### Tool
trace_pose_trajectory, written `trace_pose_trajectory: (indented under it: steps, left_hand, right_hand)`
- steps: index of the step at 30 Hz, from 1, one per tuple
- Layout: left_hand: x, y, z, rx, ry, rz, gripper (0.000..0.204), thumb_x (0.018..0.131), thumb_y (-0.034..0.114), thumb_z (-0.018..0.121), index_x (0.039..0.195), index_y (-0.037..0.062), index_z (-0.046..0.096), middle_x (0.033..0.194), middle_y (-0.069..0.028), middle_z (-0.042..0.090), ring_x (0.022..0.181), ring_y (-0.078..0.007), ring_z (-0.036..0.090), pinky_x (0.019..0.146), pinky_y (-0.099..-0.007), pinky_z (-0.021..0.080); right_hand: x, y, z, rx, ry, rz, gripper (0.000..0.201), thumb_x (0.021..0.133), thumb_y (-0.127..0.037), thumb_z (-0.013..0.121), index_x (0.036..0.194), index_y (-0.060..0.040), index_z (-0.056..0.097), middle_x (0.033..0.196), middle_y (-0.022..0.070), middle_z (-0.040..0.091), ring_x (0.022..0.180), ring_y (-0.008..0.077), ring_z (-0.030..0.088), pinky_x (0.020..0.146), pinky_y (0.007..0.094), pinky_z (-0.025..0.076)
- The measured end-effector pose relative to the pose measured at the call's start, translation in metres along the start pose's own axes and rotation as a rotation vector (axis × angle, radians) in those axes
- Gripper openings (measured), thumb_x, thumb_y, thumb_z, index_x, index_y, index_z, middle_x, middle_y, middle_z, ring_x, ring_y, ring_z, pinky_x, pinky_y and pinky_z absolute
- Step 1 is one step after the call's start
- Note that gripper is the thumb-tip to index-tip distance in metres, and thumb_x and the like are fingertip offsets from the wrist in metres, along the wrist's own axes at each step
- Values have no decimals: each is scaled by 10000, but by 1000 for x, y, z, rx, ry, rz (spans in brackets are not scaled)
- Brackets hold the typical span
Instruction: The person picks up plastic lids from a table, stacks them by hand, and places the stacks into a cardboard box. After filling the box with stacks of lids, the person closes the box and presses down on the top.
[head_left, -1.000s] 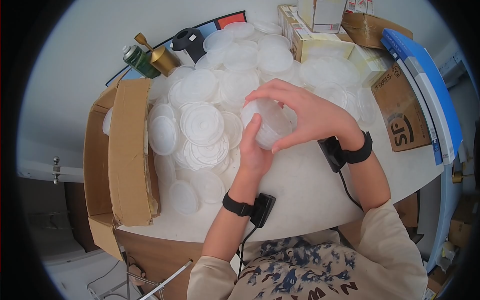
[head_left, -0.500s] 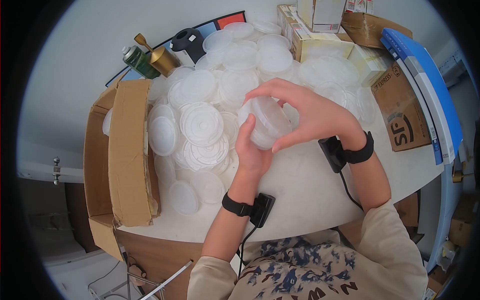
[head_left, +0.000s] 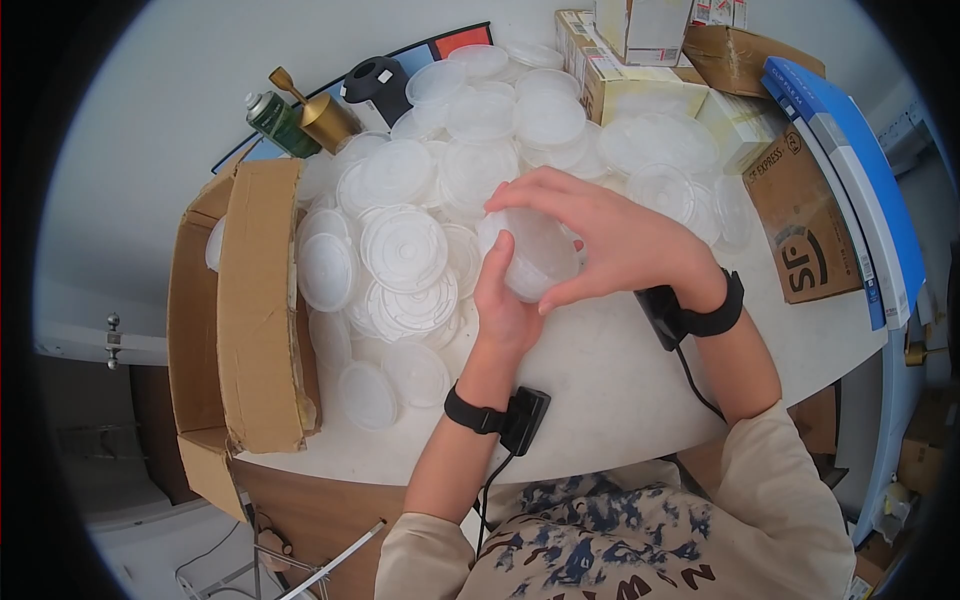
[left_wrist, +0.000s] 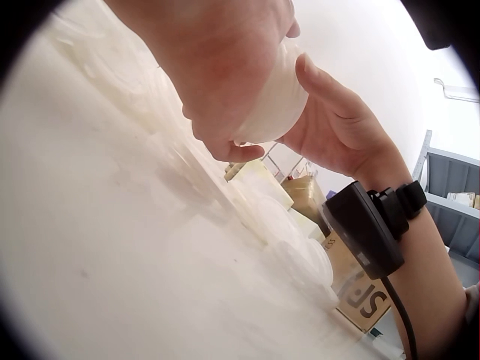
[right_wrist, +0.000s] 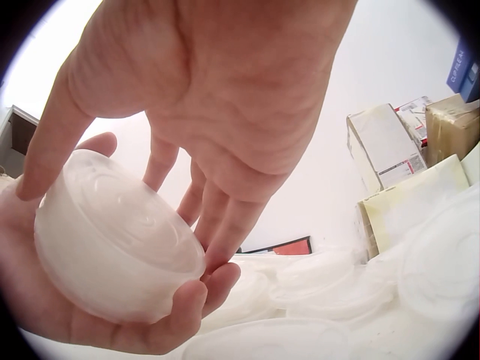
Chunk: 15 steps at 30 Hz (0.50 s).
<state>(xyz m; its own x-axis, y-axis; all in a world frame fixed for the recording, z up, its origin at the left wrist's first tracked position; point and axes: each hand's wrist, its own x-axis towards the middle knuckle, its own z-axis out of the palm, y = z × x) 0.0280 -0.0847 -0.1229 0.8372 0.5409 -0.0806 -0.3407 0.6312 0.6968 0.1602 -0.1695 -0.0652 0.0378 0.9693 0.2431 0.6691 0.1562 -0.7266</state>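
Observation:
A short stack of round, translucent white plastic lids (head_left: 545,258) is held between both hands above the table. My left hand (head_left: 507,308) grips it from below and the left, the thumb lying along its near side. In the right wrist view the left fingers curl up round the stack (right_wrist: 112,244), whose top lid shows ringed ridges. My right hand (head_left: 635,235) arches over from the right, its thumb and fingertips at opposite sides of the rim. Beyond the hands, many loose lids (head_left: 405,248) lie heaped on the table.
An open cardboard box (head_left: 262,310) stands at the left. Behind the heap are a green bottle (head_left: 280,122), a gold pot (head_left: 328,122) and a black container (head_left: 378,88). Cartons (head_left: 640,90), an SF box (head_left: 805,215) and blue binders (head_left: 850,190) line the right side of the white table (head_left: 620,390).
The held stack has turned a little between the hands, showing a smoother side now. My right hand has shifted slightly, while the left hand has barely moved.

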Motion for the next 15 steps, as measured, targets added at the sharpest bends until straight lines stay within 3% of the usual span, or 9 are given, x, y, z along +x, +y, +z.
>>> trace_pose_trajectory:
  steps: [6,15]
  left_hand:
    - [-2,3,1,65,-44,-41,555,974,475,425,1350,66,453,1279,-78,555,1188,-211,540,923,-356,471]
    - [-2,6,1,130,-76,-68,537,941,423,475,1330,54,461,1262,-83,557,1189,-212,537,942,-363,460]
  right_hand:
    - [-1,-1,0,1,5,-16,819,635,-170,827,1371,-148,469,1349,57,474,1160,225,515,679,295,512]
    - [0,5,3,-19,14,-91,815,624,-168,842,1355,-111,487,1331,73,489,1187,255,508,858,330,491]
